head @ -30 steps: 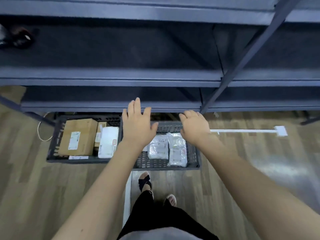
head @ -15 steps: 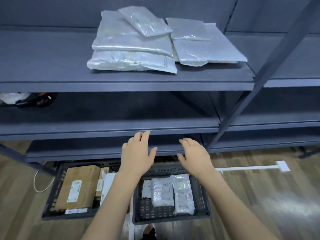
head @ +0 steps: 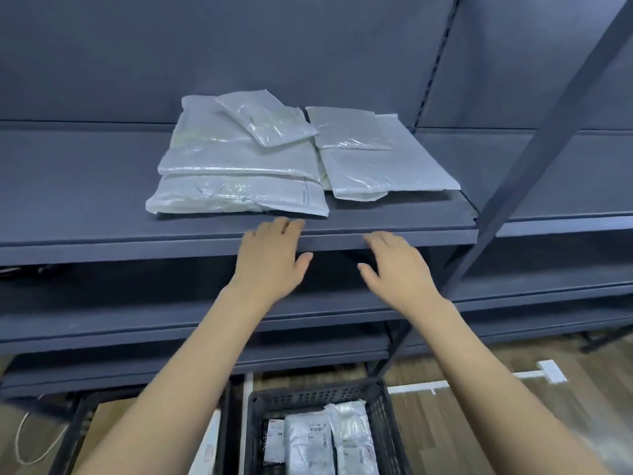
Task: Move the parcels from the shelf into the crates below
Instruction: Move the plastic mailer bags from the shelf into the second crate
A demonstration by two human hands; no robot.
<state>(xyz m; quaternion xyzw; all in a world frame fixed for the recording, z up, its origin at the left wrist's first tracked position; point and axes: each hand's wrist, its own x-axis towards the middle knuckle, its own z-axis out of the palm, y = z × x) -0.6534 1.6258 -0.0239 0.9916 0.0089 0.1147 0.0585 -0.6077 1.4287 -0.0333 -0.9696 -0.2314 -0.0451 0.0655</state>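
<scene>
Two bare hands of mine reach up toward the dark grey metal shelf [head: 102, 186], and both are empty with the fingers loosely spread. My left hand [head: 270, 260] has its fingertips at the shelf's front edge, just below the nearest parcel; I cannot tell whether they touch the edge. My right hand [head: 397, 269] hovers a little lower, in front of the gap under that shelf.

Several translucent white plastic-wrapped parcels [head: 239, 176] lie on the shelf in two overlapping piles: the left pile is stacked with a small one on top, and the right pile [head: 380, 166] sits just beside it, touching.

Below, on the wood-pattern floor [head: 479, 423], a black perforated plastic crate [head: 383, 416] holds white labelled packets [head: 308, 443]. To its left a second black crate [head: 68, 437] holds a brown cardboard box [head: 99, 426], partly hidden by my left forearm.
</scene>
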